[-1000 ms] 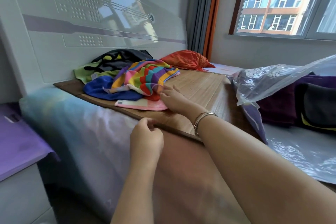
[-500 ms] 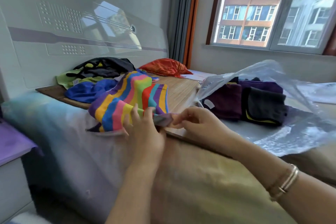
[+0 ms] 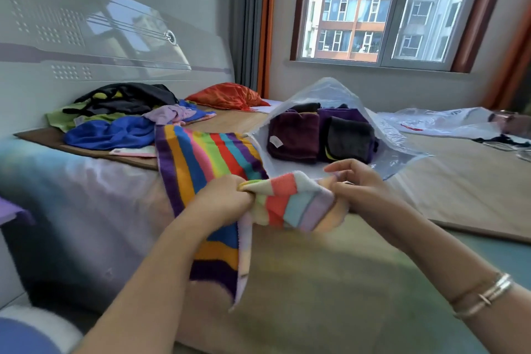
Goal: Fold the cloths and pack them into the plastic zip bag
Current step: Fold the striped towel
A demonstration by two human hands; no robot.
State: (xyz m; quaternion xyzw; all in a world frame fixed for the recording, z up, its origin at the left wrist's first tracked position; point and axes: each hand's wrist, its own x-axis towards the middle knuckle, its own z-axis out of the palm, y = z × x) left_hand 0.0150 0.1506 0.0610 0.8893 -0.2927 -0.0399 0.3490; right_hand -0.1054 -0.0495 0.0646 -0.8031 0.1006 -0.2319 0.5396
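A rainbow-striped cloth point(image 3: 209, 158) stretches from the bed's edge toward me. My left hand point(image 3: 222, 198) grips its near edge, and my right hand point(image 3: 356, 190) pinches the same edge further right, so a pale stretch of the cloth spans between them. Just behind my hands lies the clear plastic zip bag point(image 3: 382, 129), its mouth open, with folded dark purple and grey cloths point(image 3: 319, 135) inside. A heap of unfolded cloths lies at the back left: a blue one point(image 3: 115, 132), a lilac one point(image 3: 166, 114), a black one point(image 3: 129, 96) and a green one point(image 3: 60, 118).
All of it sits on a bed with a bamboo mat point(image 3: 459, 181) and a white headboard point(image 3: 86, 46). An orange pillow point(image 3: 227, 95) lies by the curtain. Another plastic bag point(image 3: 448, 121) sits far right under the window. A purple surface point(image 3: 8, 210) juts in at the left.
The striped cloth has been pulled off the heap toward me. Both hands have moved apart along its edge and spread it, and the view has swung right to the zip bag.
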